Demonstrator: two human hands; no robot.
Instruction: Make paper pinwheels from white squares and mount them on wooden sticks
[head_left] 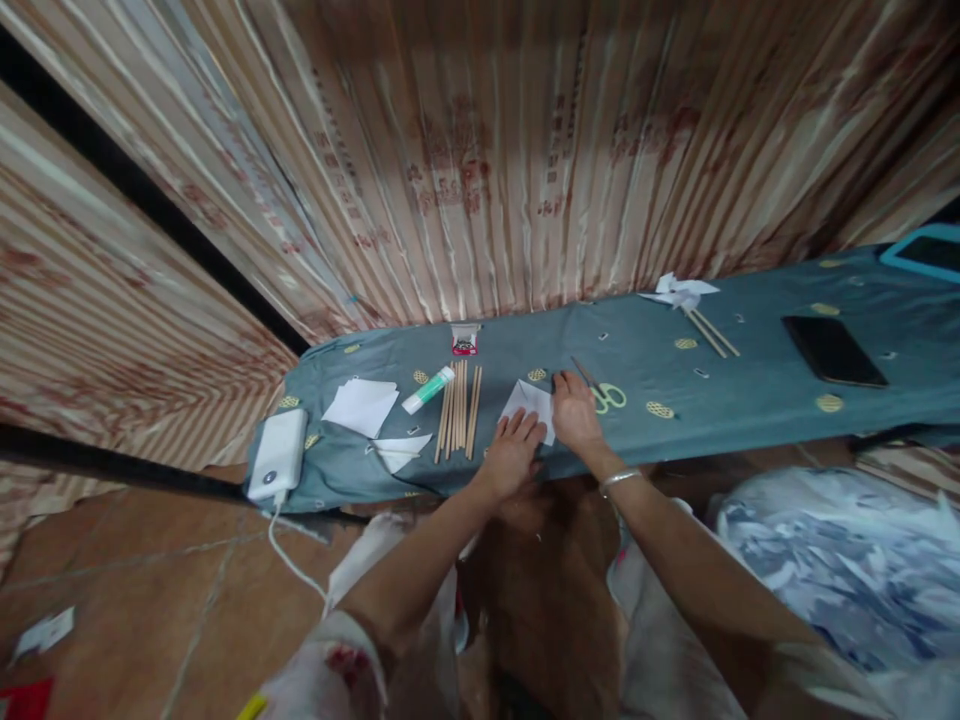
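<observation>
Around us on the grey-green tablecloth (525, 342), L to R: white power bank (277, 455) w/ cable (289, 560), stack of white paper (362, 407), folded paper pieces (403, 455), glue stick (428, 390), bunch of wooden sticks (458, 410), small red packet (464, 342) just behind. Green-handled scissors (610, 399) are the closest obstacle, just beside our R hand (576, 412). Farther R: paper pinwheel (679, 291) w/ sticks, then black phone (834, 350).

Blue-framed tablet (900, 248) is cut off at R edge; packet print too small to read. Our fingers cover part of the folded paper square (528, 394).

Square lies btwn our hands: L hand (514, 447) spread on its near side, pressing w/o clasping; R fingers curled at its R edge, can't tell if pinching.
</observation>
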